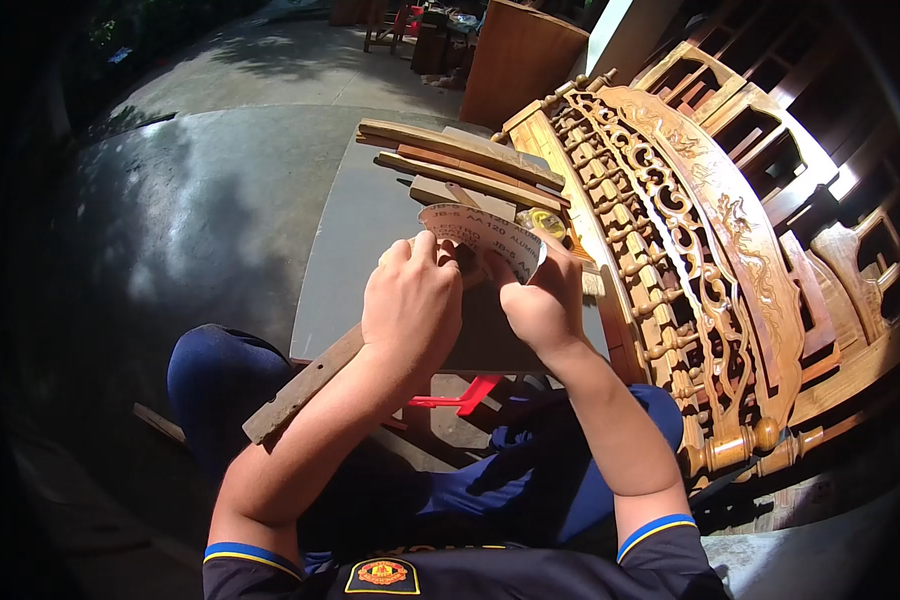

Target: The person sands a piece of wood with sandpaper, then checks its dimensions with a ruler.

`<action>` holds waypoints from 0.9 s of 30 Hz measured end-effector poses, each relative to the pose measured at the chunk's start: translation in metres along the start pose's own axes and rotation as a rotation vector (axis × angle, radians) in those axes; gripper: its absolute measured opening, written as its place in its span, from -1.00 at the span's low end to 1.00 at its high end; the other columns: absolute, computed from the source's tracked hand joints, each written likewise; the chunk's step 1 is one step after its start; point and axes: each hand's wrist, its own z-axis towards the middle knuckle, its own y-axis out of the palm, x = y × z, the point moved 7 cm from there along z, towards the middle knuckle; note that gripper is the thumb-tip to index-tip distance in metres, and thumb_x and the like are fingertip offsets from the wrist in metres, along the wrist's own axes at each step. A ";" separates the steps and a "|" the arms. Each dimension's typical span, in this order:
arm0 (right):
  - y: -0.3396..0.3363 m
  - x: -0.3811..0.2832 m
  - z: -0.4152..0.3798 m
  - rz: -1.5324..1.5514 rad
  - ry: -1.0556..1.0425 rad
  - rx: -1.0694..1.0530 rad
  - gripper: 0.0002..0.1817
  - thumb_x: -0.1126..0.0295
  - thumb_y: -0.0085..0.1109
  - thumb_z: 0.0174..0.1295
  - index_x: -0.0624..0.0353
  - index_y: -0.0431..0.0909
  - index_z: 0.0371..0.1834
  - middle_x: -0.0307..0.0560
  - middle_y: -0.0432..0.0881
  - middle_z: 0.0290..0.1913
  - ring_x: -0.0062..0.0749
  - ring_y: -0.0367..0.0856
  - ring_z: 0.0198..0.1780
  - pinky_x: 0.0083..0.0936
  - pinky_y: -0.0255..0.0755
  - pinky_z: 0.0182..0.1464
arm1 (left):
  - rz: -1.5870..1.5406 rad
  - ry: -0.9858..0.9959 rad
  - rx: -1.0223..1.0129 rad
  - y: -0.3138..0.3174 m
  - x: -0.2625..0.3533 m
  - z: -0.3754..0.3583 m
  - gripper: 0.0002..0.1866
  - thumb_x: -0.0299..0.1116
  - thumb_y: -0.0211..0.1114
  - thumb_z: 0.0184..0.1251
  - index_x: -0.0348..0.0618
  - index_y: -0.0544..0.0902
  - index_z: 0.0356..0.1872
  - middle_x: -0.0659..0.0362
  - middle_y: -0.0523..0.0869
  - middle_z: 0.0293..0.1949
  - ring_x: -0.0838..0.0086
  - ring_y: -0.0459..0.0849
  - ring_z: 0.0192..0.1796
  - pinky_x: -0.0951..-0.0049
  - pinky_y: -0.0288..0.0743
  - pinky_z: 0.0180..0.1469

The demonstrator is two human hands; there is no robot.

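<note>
Head view: a sheet of sandpaper [485, 240], printed backing up, is pinched by both hands over the near half of a grey board [355, 250]. Left hand [410, 305] is closed on the sheet's left edge, fingers curled under. Right hand [545, 300] is clamped on the right edge, where the sheet is curled over. Hands are held close together, just apart. A long wooden strip [305, 385] is seen running under the left hand, off the board's near-left corner. Wood offcuts [460, 160] are stacked at the board's far edge. A carved wooden panel [670, 240] is propped along the board's right edge. A red clamp [460, 398] shows below the board's near edge.
</note>
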 end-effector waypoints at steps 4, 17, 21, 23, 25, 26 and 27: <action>-0.011 -0.012 -0.005 -0.036 0.008 -0.032 -0.81 0.63 0.43 0.23 0.24 0.83 -0.10 0.10 0.79 -0.25 0.03 0.81 -0.23 -0.24 0.68 -0.15 | -0.012 0.015 0.061 0.002 0.000 0.000 -0.68 -0.44 0.33 0.17 -0.23 0.79 -0.03 0.04 0.70 -0.11 0.18 0.70 -0.03 0.24 0.69 -0.02; -0.008 0.006 -0.003 0.040 0.032 0.024 -0.79 0.65 0.40 0.20 0.26 0.84 -0.11 0.10 0.79 -0.31 0.07 0.80 -0.28 -0.24 0.66 -0.19 | -0.046 0.055 0.019 -0.002 0.001 0.000 -0.76 -0.42 0.33 0.26 -0.21 0.82 -0.10 0.05 0.70 -0.13 0.23 0.68 -0.07 0.28 0.63 0.01; 0.016 0.022 0.007 -0.022 -0.061 0.033 -0.82 0.68 0.31 -0.04 0.35 0.71 -0.31 0.17 0.67 -0.40 0.20 0.69 -0.32 -0.16 0.58 -0.25 | -0.015 0.057 0.033 0.000 0.003 -0.001 -0.80 -0.43 0.33 0.24 -0.23 0.83 -0.17 0.03 0.71 -0.11 0.21 0.70 -0.06 0.26 0.67 -0.05; 0.000 0.021 0.008 0.183 0.094 -0.054 -0.72 0.69 0.25 0.00 0.38 0.76 -0.18 0.22 0.77 -0.29 0.05 0.80 -0.28 -0.24 0.62 -0.23 | -0.035 0.030 0.034 -0.003 0.000 0.000 -0.81 -0.43 0.33 0.23 -0.24 0.83 -0.20 0.03 0.72 -0.11 0.20 0.71 -0.06 0.26 0.70 -0.08; -0.017 0.018 0.002 0.255 0.122 -0.066 -0.69 0.69 0.24 0.04 0.37 0.79 -0.12 0.24 0.81 -0.24 -0.07 0.85 -0.25 -0.31 0.65 -0.21 | -0.051 0.054 0.071 0.000 -0.001 0.000 -0.77 -0.44 0.32 0.22 -0.24 0.82 -0.14 0.04 0.72 -0.11 0.19 0.71 -0.06 0.26 0.72 -0.10; -0.017 0.013 0.001 0.295 0.155 -0.031 -0.79 0.67 0.32 0.08 0.35 0.77 -0.20 0.18 0.77 -0.31 -0.03 0.80 -0.31 -0.29 0.66 -0.23 | -0.046 0.050 0.070 -0.001 0.000 0.001 -0.76 -0.45 0.32 0.22 -0.24 0.81 -0.12 0.05 0.72 -0.10 0.19 0.71 -0.06 0.26 0.71 -0.09; -0.010 0.010 0.002 0.188 0.062 -0.005 -0.83 0.66 0.34 0.08 0.34 0.75 -0.23 0.15 0.75 -0.34 -0.01 0.78 -0.33 -0.27 0.65 -0.25 | -0.043 0.048 0.069 -0.001 0.002 0.001 -0.75 -0.45 0.32 0.22 -0.24 0.81 -0.10 0.05 0.72 -0.10 0.19 0.71 -0.06 0.26 0.71 -0.08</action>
